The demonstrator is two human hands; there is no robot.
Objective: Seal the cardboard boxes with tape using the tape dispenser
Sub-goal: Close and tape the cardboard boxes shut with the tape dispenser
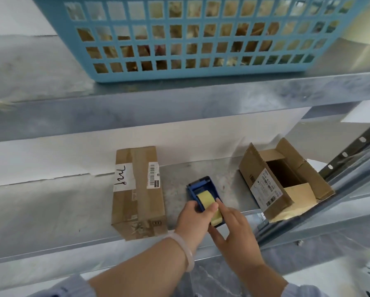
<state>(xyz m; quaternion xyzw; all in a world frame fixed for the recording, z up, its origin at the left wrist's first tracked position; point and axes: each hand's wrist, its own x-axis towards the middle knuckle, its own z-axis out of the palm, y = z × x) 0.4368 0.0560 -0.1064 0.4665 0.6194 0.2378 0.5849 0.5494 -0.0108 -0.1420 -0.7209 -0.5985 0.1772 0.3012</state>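
- Reaching in from the near edge, your two forearms meet over the lower metal shelf [51,211], pale blue sleeves [62,290] pushed back at the bottom of the view and a pale bracelet [185,249] on the left wrist.
- Your left hand [195,217] grips the tape dispenser [198,186] from its left side, fingers curled over the blue casing and the thumb pressed on the yellowish tape roll [205,197].
- Your right hand [235,234] lies close against the left, forefinger straight along the top of the roll and thumb splayed at the dispenser's near end: a touch rather than a grip.
- The dispenser sits on the shelf between the two cardboard boxes, its far end pointing away from you.
- To its left, just beside your left hand, the closed box [138,194] lies flat with a strip of brown tape running down its length; it carries a white label [124,177] with handwriting and a barcode sticker [153,175].
- To its right, apart from your hands, the open box [286,181] stands at the shelf's right end with its flaps up, the inside dark, and a printed shipping label [264,187] on one flap.
- Farther back and above, the upper shelf [179,103] spans the view and bears a blue plastic basket [190,39] with a grid wall; its contents are too blurred to name.
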